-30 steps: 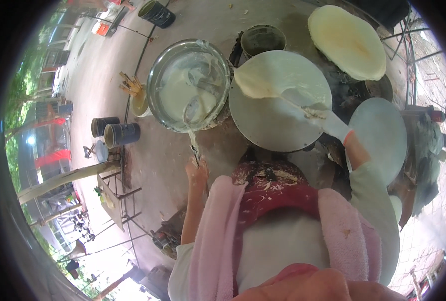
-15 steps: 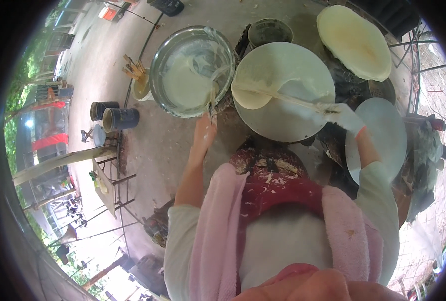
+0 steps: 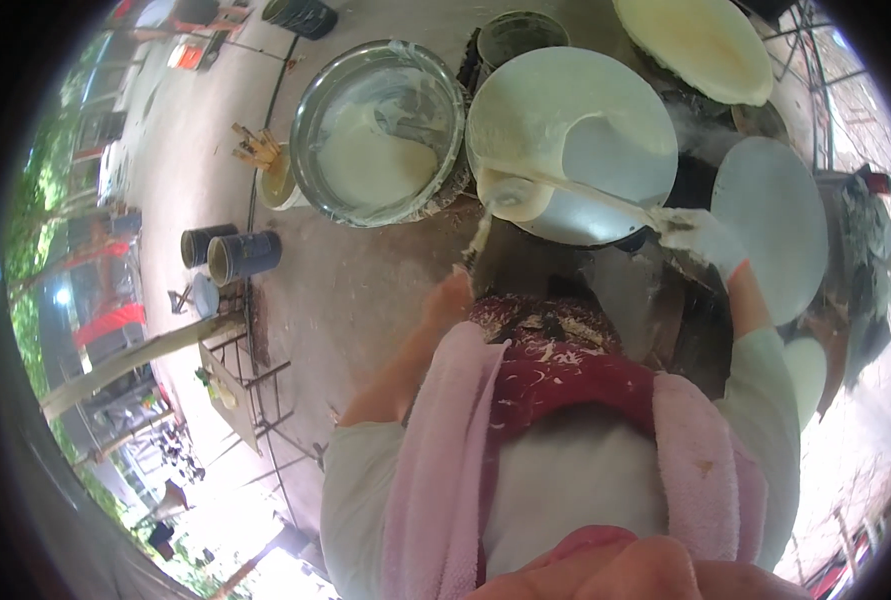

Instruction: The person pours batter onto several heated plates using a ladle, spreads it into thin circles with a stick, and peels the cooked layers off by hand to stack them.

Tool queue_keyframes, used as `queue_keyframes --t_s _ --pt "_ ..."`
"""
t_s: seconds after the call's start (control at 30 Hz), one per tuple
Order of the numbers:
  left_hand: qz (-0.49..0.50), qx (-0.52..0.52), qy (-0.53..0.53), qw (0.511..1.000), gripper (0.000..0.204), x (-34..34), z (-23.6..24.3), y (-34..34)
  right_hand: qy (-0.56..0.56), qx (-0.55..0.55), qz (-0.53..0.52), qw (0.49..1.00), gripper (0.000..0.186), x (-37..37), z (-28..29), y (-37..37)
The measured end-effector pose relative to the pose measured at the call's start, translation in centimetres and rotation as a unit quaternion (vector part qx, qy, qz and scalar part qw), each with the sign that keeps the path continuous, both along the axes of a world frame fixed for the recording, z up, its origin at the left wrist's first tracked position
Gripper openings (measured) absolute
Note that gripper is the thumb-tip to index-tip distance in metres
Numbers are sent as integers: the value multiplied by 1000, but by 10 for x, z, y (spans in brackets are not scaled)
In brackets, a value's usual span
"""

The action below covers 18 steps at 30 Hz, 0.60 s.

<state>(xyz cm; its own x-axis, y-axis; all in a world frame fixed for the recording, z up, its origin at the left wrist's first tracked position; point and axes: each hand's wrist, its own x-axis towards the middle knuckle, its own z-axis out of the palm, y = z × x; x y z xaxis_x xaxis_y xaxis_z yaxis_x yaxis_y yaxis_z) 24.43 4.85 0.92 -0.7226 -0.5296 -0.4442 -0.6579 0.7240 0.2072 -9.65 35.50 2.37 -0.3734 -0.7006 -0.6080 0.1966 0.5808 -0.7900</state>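
My left hand point(image 3: 448, 302) is closed around the handle of a ladle point(image 3: 479, 240). The ladle's round head rests in pale batter point(image 3: 510, 140) at the near left of a large round griddle point(image 3: 600, 160). In my right hand point(image 3: 703, 238), which wears a whitish glove, is one end of a long, thin batter spreader point(image 3: 595, 192); it lies across the griddle's near part. Batter coats the griddle's left and far sides, leaving a smooth grey area toward the right. Left of the griddle is a wide steel basin point(image 3: 301, 150) holding more white batter.
A pot point(image 3: 520, 38) stands beyond the griddle. At far right lies a large pale flatbread-like round point(image 3: 700, 45), and nearer, a round pale plate point(image 3: 770, 230). A white bucket with sticks point(image 3: 277, 180) and two dark buckets point(image 3: 245, 257) stand at left.
My left hand has moved right and nearer, carrying the ladle from the basin to the griddle. The spreader's left end has shifted slightly on the griddle, and the batter covers more of its far side.
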Motion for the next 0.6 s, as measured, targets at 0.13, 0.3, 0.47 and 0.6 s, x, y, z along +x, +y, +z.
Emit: queue_keyframes --t_s 0.13,0.3,0.47,0.6 --pt "-44 112 37 992 15 -25 21 -5 -252 -49 -309 916 38 111 13 2" --pt "-6 34 449 893 17 -16 19 -81 -271 -138 -364 880 27 195 7 -144" --pt "197 310 397 842 12 15 75 -148 -122 -28 -393 911 28 233 -43 -248" --pt "315 335 339 821 9 85 47 -177 78 129 -432 889 26 243 -72 -226"
